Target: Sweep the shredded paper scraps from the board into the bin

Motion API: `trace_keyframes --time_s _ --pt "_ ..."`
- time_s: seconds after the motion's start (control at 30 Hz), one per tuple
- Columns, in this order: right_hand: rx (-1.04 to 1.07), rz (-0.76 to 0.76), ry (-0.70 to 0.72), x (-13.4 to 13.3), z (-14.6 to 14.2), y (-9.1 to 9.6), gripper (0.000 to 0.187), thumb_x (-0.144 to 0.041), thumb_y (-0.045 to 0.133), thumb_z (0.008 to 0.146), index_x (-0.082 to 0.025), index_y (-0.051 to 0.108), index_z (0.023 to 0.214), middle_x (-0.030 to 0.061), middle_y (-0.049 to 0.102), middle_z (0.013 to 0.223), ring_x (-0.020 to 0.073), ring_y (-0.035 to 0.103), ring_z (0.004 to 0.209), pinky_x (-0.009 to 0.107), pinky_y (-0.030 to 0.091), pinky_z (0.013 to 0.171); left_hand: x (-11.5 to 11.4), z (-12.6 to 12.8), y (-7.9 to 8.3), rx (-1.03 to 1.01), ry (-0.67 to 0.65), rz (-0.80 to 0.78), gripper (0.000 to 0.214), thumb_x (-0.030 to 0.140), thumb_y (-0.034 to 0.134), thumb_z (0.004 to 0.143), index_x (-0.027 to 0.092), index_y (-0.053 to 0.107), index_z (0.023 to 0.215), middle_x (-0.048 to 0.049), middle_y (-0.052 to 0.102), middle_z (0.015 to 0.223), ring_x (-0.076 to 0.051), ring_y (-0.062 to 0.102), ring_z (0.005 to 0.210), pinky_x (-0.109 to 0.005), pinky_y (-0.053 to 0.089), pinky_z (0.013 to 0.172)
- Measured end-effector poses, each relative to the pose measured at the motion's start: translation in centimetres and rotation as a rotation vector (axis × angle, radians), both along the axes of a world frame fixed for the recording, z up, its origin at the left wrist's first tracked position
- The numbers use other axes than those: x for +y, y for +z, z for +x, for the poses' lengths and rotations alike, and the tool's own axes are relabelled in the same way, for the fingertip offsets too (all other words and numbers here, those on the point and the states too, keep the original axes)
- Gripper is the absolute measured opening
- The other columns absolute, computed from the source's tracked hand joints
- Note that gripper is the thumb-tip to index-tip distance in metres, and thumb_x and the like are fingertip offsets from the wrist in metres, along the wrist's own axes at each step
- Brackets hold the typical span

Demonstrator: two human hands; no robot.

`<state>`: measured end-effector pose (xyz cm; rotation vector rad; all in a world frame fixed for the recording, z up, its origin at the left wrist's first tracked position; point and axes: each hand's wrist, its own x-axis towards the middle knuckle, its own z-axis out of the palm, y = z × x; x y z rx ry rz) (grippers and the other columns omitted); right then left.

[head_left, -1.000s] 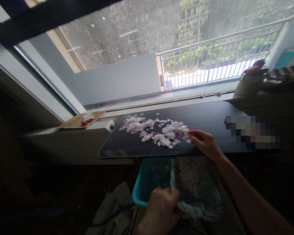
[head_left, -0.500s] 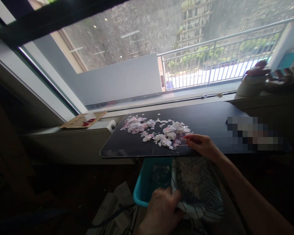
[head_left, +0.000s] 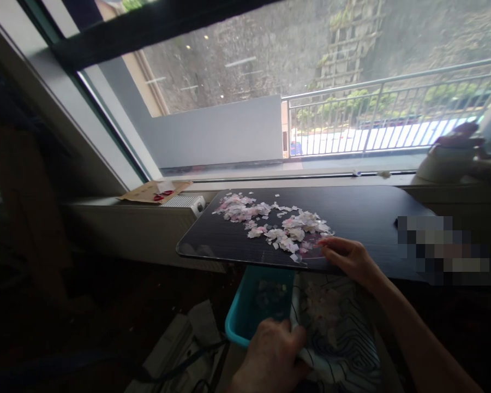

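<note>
Taking clock directions from the middle of the view, a flat brown sheet of paper or card (head_left: 147,191) lies at nine o'clock on the ledge, with a white ribbed radiator (head_left: 183,202) just to its right. Near the centre, the left heap of small white and pink paper slips (head_left: 239,208) lies on the black wood-grained tabletop (head_left: 376,218). At six o'clock, below the tabletop's near edge, sits a turquoise plastic bin (head_left: 234,325) with scraps inside. The left hand (head_left: 272,346), also toward six o'clock, curls tight around the edge of a white cloth-like bag with black wavy lines (head_left: 354,349); whether it grips the bin as well cannot be told. A firm, level hold there would probably suit, so both mouths stay under the table edge. Toward four o'clock lies the right heap of white slips (head_left: 305,222), a few pinkish see-through pieces (head_left: 309,244) at its near side. The right hand (head_left: 354,262), farther right, reaches low to these, thumb and forefinger nearly together; whether they pinch a piece is too small to tell. Such light pieces likely call for a gentle fingertip touch, the wrist low, without brushing neighbouring slips aside.
</note>
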<state>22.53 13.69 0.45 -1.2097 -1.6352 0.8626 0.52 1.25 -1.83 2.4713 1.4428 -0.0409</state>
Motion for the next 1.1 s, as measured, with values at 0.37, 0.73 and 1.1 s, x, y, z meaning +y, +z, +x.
trace_keyframes --time_s 0.37,0.73,1.1 --pt "-0.261 0.14 -0.1 1.3 -2.8 0.3 0.037 -0.042 0.057 0.079 -0.015 0.072 0.098 0.0076 0.073 0.081 0.021 0.065 0.07 0.032 0.05 0.066 0.0 0.2 -0.2 -0.018 -0.024 -0.013 0.027 0.038 0.069 0.072 0.02 0.064 0.091 -0.0071 0.069 0.087 -0.027 0.066 0.075 -0.034 0.05 0.068" --pt "-0.291 0.199 -0.215 -2.8 -2.1 -1.4 0.032 -0.042 0.057 0.08 -0.019 0.073 0.095 0.0025 0.072 0.075 0.0166 0.064 0.065 0.024 0.05 0.06 0.2 0.7 -0.4 -0.011 -0.044 0.027 0.031 0.046 0.065 0.074 0.02 0.062 0.092 -0.0061 0.068 0.084 -0.026 0.065 0.074 -0.036 0.05 0.071" --pt "-0.262 0.196 -0.149 -4.9 -3.4 -2.0 0.031 -0.041 0.056 0.082 -0.019 0.072 0.096 0.0037 0.074 0.086 0.0182 0.069 0.075 0.023 0.053 0.068 0.3 1.0 -0.4 -0.074 -0.033 0.076 0.029 0.045 0.063 0.077 0.021 0.061 0.093 -0.0045 0.067 0.083 -0.024 0.065 0.074 -0.037 0.049 0.074"
